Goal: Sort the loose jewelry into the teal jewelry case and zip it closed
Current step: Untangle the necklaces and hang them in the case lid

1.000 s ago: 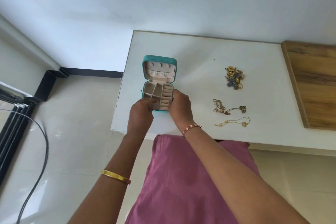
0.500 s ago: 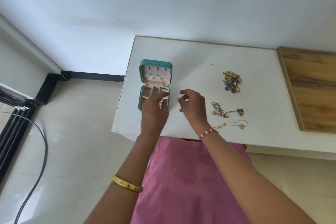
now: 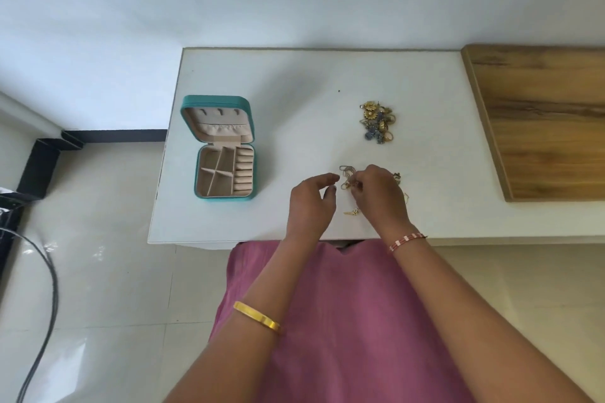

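Note:
The teal jewelry case [image 3: 226, 196] lies open at the left of the white table [image 3: 294, 101], its beige compartments showing nothing inside. A heap of gold and blue jewelry [image 3: 377, 122] sits at the table's middle right. Thin gold chains [image 3: 347, 173] lie nearer the front edge. My right hand [image 3: 379, 196] rests over these chains, fingertips pinched on one of them. My left hand [image 3: 311, 203] hovers just left of the chains, fingers curled and apart, holding nothing. A small gold piece [image 3: 352, 213] lies between my hands. Part of the chains is hidden under my right hand.
A wooden board [image 3: 543, 121] covers the table's right end. The table's left edge drops to a tiled floor [image 3: 98, 255] with a black cable [image 3: 49, 271]. A pink garment [image 3: 343, 321] is below the front edge.
Both hands left the jewelry case and moved right to the loose chains. My right hand has closed its fingertips on a chain. The camera view shifted so the case sits further left.

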